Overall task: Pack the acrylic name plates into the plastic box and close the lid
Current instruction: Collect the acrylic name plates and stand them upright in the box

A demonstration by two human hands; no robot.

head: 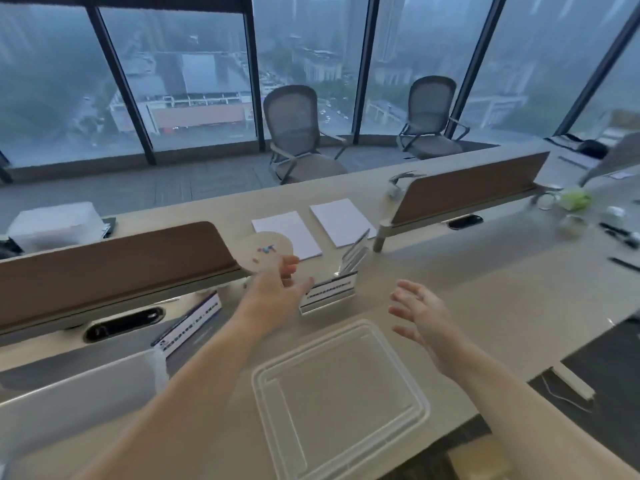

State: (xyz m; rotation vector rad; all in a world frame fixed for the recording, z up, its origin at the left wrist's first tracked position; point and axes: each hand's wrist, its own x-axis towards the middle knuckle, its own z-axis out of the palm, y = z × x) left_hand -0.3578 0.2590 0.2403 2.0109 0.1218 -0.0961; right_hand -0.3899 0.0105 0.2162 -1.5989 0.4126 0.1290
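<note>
My left hand (277, 292) is raised over the desk and grips a round clear acrylic plate (263, 250) with small coloured marks, held by its lower edge. My right hand (417, 315) hovers open, fingers spread, holding nothing. Between the hands a rectangular acrylic name plate (327, 294) with dark text stands on the desk, and behind it lean more clear plates (355, 252). Another name plate (188, 327) lies tilted at the left. A clear plastic lid (337, 393) lies flat near the front edge. The translucent plastic box (79, 400) sits at the lower left.
Two brown divider panels (114, 258) (467, 187) run across the desk. Two white paper sheets (289, 233) lie behind the plates. A black cable port (124, 323) sits at the left. Pens, a phone and small jars clutter the right side. Two office chairs stand by the windows.
</note>
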